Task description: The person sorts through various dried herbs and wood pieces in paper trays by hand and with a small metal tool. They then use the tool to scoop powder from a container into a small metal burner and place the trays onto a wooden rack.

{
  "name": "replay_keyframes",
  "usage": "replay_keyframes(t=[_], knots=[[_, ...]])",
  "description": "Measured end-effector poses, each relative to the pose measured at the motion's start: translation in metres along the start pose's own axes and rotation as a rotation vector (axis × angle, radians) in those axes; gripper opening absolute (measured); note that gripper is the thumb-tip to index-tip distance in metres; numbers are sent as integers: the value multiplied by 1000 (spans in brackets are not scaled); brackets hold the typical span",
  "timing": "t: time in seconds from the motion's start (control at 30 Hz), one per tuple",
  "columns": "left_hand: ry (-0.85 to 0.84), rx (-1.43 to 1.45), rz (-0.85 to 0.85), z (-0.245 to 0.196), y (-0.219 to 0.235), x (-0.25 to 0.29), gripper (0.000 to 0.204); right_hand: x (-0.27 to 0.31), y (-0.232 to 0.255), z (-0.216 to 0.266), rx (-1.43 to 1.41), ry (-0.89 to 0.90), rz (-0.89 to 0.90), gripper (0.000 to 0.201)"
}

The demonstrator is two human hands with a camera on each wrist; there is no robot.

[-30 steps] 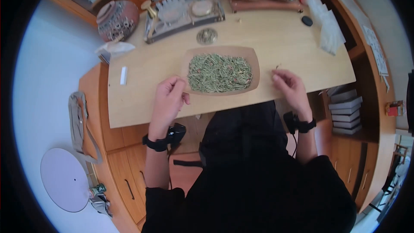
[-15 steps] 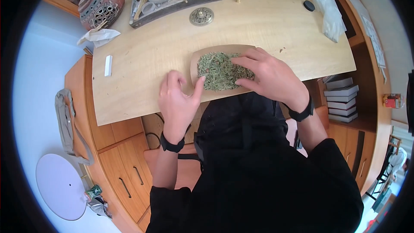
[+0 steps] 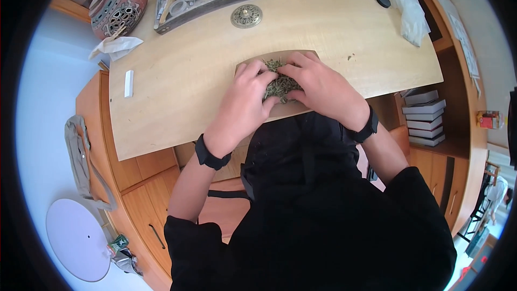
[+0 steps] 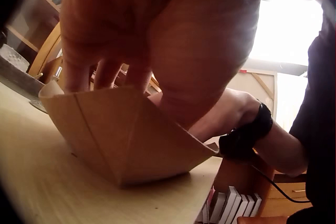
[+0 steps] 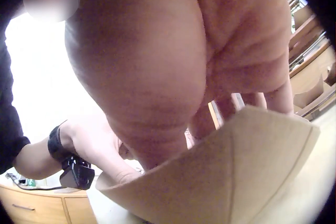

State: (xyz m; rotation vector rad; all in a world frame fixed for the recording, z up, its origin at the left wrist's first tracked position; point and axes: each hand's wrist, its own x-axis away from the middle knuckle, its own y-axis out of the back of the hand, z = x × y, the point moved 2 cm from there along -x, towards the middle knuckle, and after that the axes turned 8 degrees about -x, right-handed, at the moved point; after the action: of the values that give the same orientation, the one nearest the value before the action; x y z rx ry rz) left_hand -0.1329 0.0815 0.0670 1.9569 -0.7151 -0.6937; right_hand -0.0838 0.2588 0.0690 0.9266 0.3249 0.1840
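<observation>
In the head view, a brown paper tray of dried green herbs sits at the table's front edge. My left hand reaches in over its left side, fingers bent and thumb near the front. From the right comes my right hand, its fingers and thumb curved round the herbs too. Both sets of fingertips are partly hidden among the stems. Each wrist view shows a folded tray wall, the left one and the right one, with fingers dipping down behind it.
Behind the tray lies a pierced brass lid. A utensil tray and a patterned pot stand at the back left. A white stick lies on the left, a black cap and plastic bag on the right.
The hands have come from either side of the tray into the herbs, the right one first. The herbs are now heaped closer to the middle. The head view has shifted a little.
</observation>
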Motion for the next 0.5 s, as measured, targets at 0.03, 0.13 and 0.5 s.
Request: replay_keyframes(t=[0.03, 0.13, 0.5], knots=[[9, 33, -12, 3, 0, -2, 39, -1, 0, -1, -15, 3, 0, 37], [25, 89, -38, 6, 2, -5, 30, -3, 2, 0, -9, 54, -50, 25], [114, 150, -66, -2, 21, 4, 34, 1, 27, 10, -66, -65, 26, 29]])
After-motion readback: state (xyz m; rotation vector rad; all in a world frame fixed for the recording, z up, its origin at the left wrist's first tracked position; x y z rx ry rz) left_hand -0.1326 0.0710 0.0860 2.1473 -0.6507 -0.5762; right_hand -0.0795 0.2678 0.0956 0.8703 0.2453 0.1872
